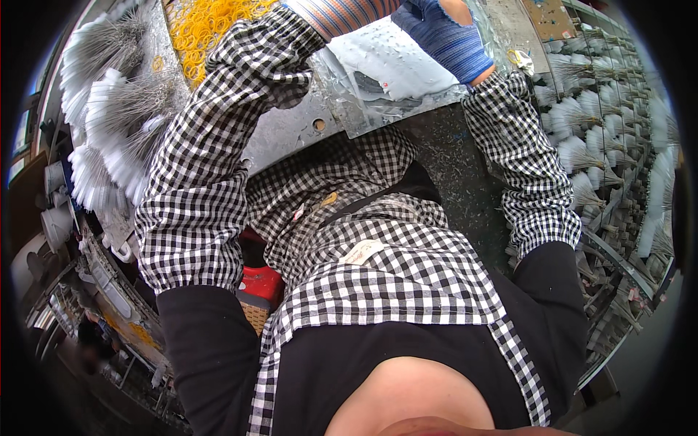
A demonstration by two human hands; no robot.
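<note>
My left hand (345, 14), in a striped knit glove, reaches across the top of the view. Its fingers run past the upper edge, so their grip is hidden. Close to it is my right hand (443, 40) in a blue striped glove with a bare patch of skin showing. The fingers of that hand look curled; whatever they may hold is cut off by the upper edge. Beneath both hands, thick white paste (400, 62) is spread over a glass sheet (374, 120) that lies on the metal worktop (294, 131).
Yellow rubber bands (200, 40) are heaped at the far left of the worktop. White-tipped wire-stemmed bundles (116, 109) crowd the left side. More such bundles (592, 120) fill racks on the right. Something red (263, 283) sits below, beside my checked apron (385, 283).
</note>
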